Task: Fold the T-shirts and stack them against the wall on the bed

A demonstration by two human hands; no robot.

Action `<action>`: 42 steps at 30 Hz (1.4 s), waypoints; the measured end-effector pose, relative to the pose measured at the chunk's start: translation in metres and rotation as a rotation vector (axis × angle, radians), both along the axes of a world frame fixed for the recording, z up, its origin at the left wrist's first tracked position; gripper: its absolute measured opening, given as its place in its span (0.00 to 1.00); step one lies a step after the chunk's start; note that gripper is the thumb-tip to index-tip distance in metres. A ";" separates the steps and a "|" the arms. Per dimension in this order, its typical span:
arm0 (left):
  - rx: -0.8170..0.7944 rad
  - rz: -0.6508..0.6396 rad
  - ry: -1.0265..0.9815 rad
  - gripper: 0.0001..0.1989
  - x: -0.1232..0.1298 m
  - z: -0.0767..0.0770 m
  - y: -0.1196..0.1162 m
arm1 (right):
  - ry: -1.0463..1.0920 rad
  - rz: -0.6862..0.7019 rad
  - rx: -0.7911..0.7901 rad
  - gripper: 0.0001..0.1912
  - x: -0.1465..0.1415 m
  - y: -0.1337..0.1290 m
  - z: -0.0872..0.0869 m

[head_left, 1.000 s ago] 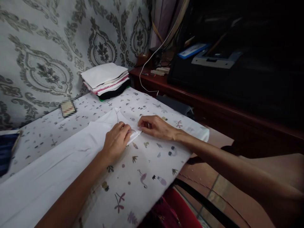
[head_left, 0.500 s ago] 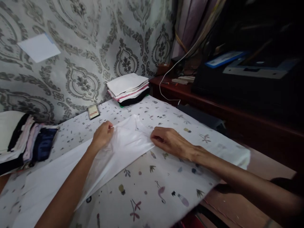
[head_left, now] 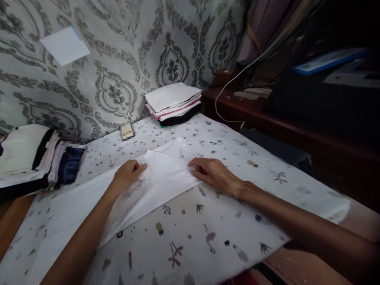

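A white shirt [head_left: 169, 168], thin and partly folded, lies lengthwise across the bed-like surface, its far layer turned over toward the middle. My left hand [head_left: 129, 174] rests at the shirt's left part, thumb stretched out and apart from the bent fingers, touching the cloth. At the right end of the folded part, my right hand [head_left: 215, 174] has its fingertips and thumb on the cloth edge. The lower part of the shirt runs toward the near left, partly hidden under my left forearm.
A stack of folded clothes [head_left: 173, 101] sits at the far corner by the patterned wall. Another clothes pile [head_left: 26, 154] stands at the left. A small blurred-out item [head_left: 127, 131] lies near the wall. A dark red desk [head_left: 252, 107] with a white cable [head_left: 221, 95] is at right.
The top layer of the shirt now lies flatter, with a straight folded edge showing. My left hand's thumb has loosened from its pinch. The view has shifted slightly left.
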State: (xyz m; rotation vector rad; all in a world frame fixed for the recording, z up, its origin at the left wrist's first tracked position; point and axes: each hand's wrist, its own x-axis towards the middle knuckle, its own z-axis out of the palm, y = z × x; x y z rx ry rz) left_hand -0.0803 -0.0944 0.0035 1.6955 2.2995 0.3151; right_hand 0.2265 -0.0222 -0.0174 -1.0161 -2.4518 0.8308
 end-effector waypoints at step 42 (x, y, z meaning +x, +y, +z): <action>0.064 -0.409 -0.007 0.28 0.009 -0.021 0.000 | -0.019 0.002 0.024 0.17 -0.005 -0.002 0.007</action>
